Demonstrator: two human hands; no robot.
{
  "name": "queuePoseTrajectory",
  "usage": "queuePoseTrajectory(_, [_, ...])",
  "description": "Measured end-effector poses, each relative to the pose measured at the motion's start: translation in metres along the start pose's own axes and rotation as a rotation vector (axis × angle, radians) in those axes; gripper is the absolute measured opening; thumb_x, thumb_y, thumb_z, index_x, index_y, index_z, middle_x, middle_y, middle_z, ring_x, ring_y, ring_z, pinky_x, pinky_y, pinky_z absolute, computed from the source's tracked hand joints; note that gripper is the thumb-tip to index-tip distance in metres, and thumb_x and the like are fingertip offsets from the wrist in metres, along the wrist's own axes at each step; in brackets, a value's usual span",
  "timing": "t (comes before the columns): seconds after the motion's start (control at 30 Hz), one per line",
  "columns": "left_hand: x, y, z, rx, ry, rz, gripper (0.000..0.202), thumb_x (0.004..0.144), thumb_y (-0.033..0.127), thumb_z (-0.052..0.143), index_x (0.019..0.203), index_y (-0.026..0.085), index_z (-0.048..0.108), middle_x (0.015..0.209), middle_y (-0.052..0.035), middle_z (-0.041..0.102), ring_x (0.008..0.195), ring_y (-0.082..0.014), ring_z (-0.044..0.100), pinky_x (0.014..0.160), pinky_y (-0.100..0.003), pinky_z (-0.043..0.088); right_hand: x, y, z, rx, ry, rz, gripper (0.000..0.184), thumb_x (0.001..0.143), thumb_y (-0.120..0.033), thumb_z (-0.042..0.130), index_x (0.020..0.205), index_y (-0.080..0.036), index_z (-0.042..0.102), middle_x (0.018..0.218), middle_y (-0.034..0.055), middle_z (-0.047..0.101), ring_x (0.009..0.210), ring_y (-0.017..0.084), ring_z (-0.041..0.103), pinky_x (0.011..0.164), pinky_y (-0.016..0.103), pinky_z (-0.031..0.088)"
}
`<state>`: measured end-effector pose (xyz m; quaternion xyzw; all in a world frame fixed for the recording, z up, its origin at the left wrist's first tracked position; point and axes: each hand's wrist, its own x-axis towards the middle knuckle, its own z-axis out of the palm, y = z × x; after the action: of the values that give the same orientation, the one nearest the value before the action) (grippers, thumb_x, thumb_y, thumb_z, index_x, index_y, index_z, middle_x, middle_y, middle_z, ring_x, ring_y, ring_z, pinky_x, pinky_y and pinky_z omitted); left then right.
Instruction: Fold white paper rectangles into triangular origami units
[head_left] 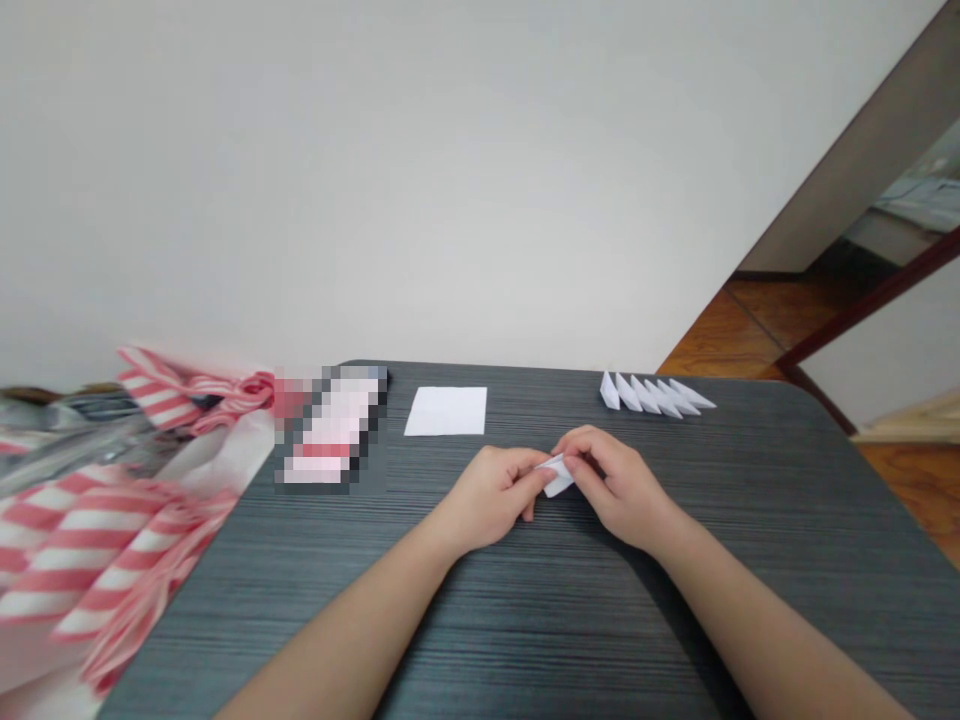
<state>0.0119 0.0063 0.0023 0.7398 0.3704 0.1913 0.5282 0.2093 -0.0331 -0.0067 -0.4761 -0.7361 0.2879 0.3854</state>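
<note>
My left hand (pixel 491 495) and my right hand (pixel 607 485) meet above the middle of the table, fingertips pinching a small folded piece of white paper (pixel 556 476) from both sides. Much of that paper is hidden by my fingers. Farther back stands a row of several folded white paper triangles (pixel 651 395), overlapping one another. A flat square sheet of white paper (pixel 446 411) lies on the tabletop to the left of that row, well beyond my hands.
The dark grey wood-grain table (pixel 525 620) has rounded corners. A pixelated, blurred object (pixel 330 425) sits at its back left. Red-and-white striped fabric or bags (pixel 90 545) bulge at the left edge. A white wall (pixel 450 180) stands behind, with an orange wooden floor (pixel 750 320) at the right.
</note>
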Motion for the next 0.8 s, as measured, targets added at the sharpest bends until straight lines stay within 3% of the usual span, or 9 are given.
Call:
queuePoseTrajectory(0.07, [-0.0001,-0.0004,0.0000,-0.004,0.007,-0.014,0.037,0.098,0.041,0.045,0.079,0.017,0.066,0.051,0.0030,0.058,0.048,-0.0096,0.048,0.052,-0.019,0.036,-0.0024,0.0022,0.0022,0.073,0.024,0.074,0.010,0.096,-0.022,0.052,0.106,-0.022,0.053,0.097,0.0062,0.064,0.082,0.018,0.063,0.073,0.031,0.050])
queuePoseTrajectory(0.2, [0.0001,-0.0024,-0.0003,-0.018,0.019,-0.023,0.036,0.097,0.040,0.046,0.078,0.016,0.065,0.052,0.0024,0.059,0.049,-0.0096,0.049,0.052,-0.019,0.036,-0.0033,0.0062,0.0055,0.216,0.032,0.166,0.039,0.088,-0.022,0.063,0.121,-0.021,0.043,0.093,0.0031,0.064,0.074,0.016,0.062,0.066,0.028,0.049])
queuePoseTrajectory(0.27, [0.0003,-0.0033,-0.0003,-0.021,0.023,-0.024,0.034,0.097,0.039,0.046,0.081,0.016,0.066,0.052,0.0025,0.059,0.049,-0.0097,0.050,0.053,-0.018,0.037,-0.0017,0.0066,0.0044,0.164,0.001,0.208,0.030,0.086,-0.024,0.065,0.112,-0.020,0.050,0.084,0.0005,0.062,0.068,0.014,0.058,0.061,0.026,0.046])
queuePoseTrajectory(0.33, [0.0004,-0.0041,-0.0001,-0.023,0.025,-0.027,0.034,0.097,0.039,0.046,0.082,0.016,0.066,0.052,0.0027,0.059,0.049,-0.0096,0.050,0.053,-0.018,0.037,0.0000,0.0059,0.0019,0.055,-0.034,0.234,0.013,0.087,-0.028,0.064,0.092,-0.019,0.057,0.073,-0.0015,0.059,0.062,0.013,0.053,0.056,0.025,0.041])
queuePoseTrajectory(0.4, [0.0004,-0.0047,0.0003,-0.025,0.030,-0.030,0.033,0.097,0.040,0.047,0.083,0.016,0.067,0.052,0.0029,0.059,0.049,-0.0096,0.050,0.053,-0.018,0.037,0.0013,0.0045,-0.0008,-0.029,-0.055,0.239,0.017,0.088,-0.030,0.063,0.078,-0.018,0.057,0.067,-0.0022,0.055,0.059,0.012,0.049,0.054,0.025,0.036])
queuePoseTrajectory(0.8, [0.0009,-0.0039,0.0009,0.016,0.068,-0.045,0.036,0.096,0.041,0.047,0.078,0.017,0.065,0.052,0.0022,0.061,0.049,-0.0105,0.052,0.052,-0.020,0.038,0.0036,-0.0011,-0.0043,-0.078,-0.072,0.266,0.025,0.091,-0.031,0.057,0.069,-0.018,0.057,0.061,-0.0024,0.055,0.057,0.013,0.049,0.055,0.025,0.033])
